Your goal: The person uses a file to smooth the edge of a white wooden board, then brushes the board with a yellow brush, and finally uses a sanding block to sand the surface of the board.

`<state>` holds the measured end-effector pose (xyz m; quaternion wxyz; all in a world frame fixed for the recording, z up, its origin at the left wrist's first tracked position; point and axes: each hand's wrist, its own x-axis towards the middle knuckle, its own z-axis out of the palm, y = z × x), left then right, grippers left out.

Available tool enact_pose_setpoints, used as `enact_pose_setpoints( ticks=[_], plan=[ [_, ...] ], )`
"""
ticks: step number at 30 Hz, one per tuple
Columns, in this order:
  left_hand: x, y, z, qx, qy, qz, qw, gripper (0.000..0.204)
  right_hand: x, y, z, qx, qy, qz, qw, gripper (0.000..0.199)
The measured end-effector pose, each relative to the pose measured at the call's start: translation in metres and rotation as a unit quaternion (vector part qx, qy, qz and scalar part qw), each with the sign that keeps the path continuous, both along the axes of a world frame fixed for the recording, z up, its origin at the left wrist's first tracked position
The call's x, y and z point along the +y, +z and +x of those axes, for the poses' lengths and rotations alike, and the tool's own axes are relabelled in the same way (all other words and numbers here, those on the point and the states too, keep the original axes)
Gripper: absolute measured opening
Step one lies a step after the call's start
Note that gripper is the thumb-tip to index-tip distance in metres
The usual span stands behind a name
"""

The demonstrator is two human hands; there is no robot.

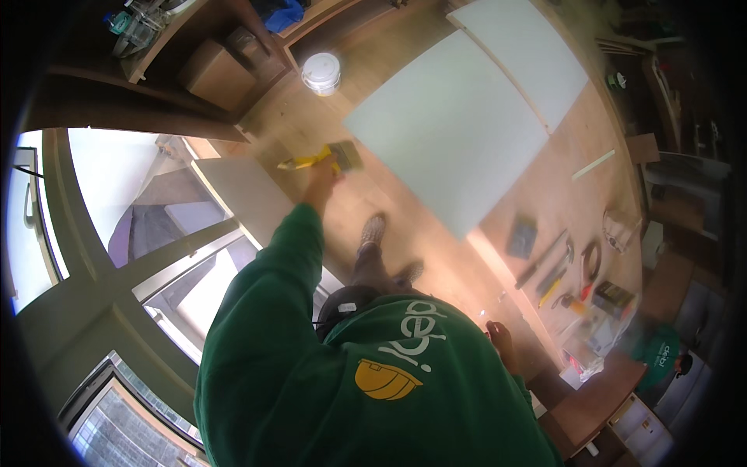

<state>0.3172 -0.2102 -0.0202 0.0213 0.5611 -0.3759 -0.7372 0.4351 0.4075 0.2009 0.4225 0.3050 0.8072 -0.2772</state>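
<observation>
My left arm reaches forward in a green sleeve, and my left hand is closed around a wide flat paintbrush with a yellow handle. The brush is held in the air over the wooden floor, slightly blurred, its bristles toward the right. Near the bench's front edge hangs my right hand, low beside my body. Its fingers show only in small part, and whether they hold anything cannot be made out. A large pale sheet lies on the wooden workbench in front of me.
A white lidded bucket stands beyond the brush. On the bench lie a dark flat block, a roll of tape, a dark tin and several hand tools. Left are a cardboard box and framed panes. Another person is at far right.
</observation>
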Motion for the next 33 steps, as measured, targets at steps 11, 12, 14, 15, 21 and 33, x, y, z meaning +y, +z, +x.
enact_pose_setpoints(
  ticks=[11, 12, 14, 15, 21, 33],
  plan=[
    [0.002, 0.101, -0.043, -0.021, -0.32, -0.601, 0.732, 0.048, 0.01, -0.002, 0.02, 0.019, -0.103, -0.006, 0.995, 0.032],
    [0.017, 0.091, -0.038, 0.016, -0.333, -0.61, 0.718, 0.049, 0.008, -0.005, 0.02, 0.022, -0.105, -0.006, 0.994, 0.032],
    [0.063, 0.038, -0.017, 0.136, -0.326, -0.646, 0.677, 0.053, 0.01, -0.011, 0.021, 0.021, -0.119, -0.02, 0.992, 0.034],
    [0.11, 0.031, -0.002, 0.109, -0.441, -0.576, 0.679, 0.086, 0.009, -0.009, 0.025, 0.023, -0.115, -0.014, 0.993, 0.034],
    [0.337, 0.053, 0.055, 0.333, -0.734, -0.014, 0.592, 0.058, 0.0, 0.009, 0.041, -0.011, -0.061, 0.021, 0.998, 0.034],
    [0.198, -0.003, 0.025, 0.257, -0.559, -0.586, 0.528, 0.043, 0.048, -0.003, 0.088, 0.013, 0.009, -0.002, 1.0, 0.032]
  ],
)
